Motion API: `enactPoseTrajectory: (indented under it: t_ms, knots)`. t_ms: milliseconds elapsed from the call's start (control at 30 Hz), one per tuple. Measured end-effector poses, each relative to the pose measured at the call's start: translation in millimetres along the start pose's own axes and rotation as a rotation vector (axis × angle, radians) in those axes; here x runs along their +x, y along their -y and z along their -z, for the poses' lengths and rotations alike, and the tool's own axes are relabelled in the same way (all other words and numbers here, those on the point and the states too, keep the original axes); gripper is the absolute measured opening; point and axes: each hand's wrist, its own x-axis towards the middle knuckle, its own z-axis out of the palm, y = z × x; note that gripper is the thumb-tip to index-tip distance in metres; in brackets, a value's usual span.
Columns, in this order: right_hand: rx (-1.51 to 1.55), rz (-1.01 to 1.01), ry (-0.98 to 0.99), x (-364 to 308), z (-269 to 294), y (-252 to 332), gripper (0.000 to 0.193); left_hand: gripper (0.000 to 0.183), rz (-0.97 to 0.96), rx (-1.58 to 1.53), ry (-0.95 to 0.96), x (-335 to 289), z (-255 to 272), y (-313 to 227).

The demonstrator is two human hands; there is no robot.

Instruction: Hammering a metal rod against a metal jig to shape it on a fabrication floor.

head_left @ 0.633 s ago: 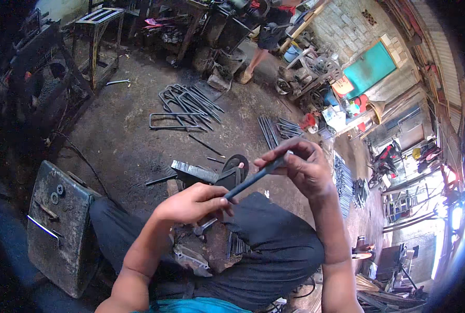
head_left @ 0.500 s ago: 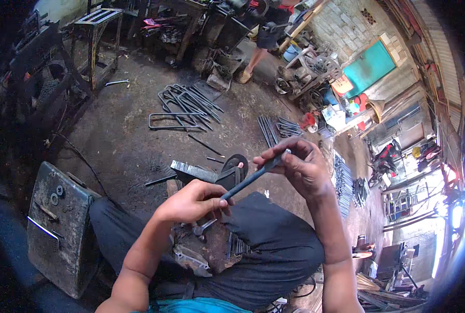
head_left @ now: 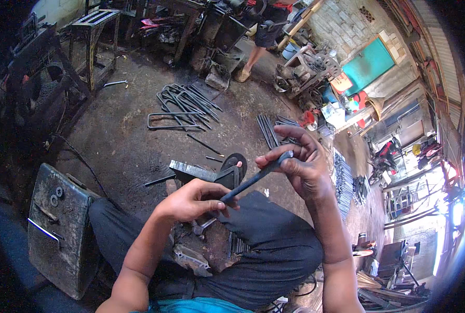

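Note:
A dark, round metal rod (head_left: pixel 254 180) slants across in front of me, its right end higher. My left hand (head_left: pixel 197 201) grips its lower end between thumb and fingers. Near the upper end, my right hand (head_left: pixel 301 166) holds it at the thumb and forefinger, with the other fingers lifted and spread. Below the left hand a hammer-like metal tool (head_left: pixel 204 228) shows partly. Beyond that hand a metal bar with a bright top (head_left: pixel 193 171) lies beside my sandalled foot (head_left: pixel 234 166).
Bent U-shaped rods (head_left: pixel 183 107) lie piled on the floor ahead, with straight rods (head_left: pixel 267 130) to their right. A worn dark metal box (head_left: pixel 60 229) at left carries washers and a thin bright rod. A person's leg (head_left: pixel 254 58) stands near the far workbench.
The right hand's fingers have opened out and lifted from the rod's upper end, baring more of it. The left hand has shifted slightly right, still gripping the lower end.

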Motion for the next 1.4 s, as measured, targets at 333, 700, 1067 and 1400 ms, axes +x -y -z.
enactPoseTrajectory:
  t_ms: [333,700,1067,1400]
  knots:
    - [0.103,-0.019,0.02,0,0,-4,0.079,0.024,-0.073,0.162,-0.136,2,-25,2]
    - [0.152,0.056,-0.048,1,14,-5,0.078,0.022,-0.047,0.0,-0.036,-3,-17,-9]
    - [0.171,0.077,-0.068,6,11,-5,0.085,0.018,0.0,0.151,-0.323,2,-33,-8]
    - [0.219,0.059,-0.036,2,8,-9,0.079,0.035,-0.031,0.301,-0.423,0,-37,4]
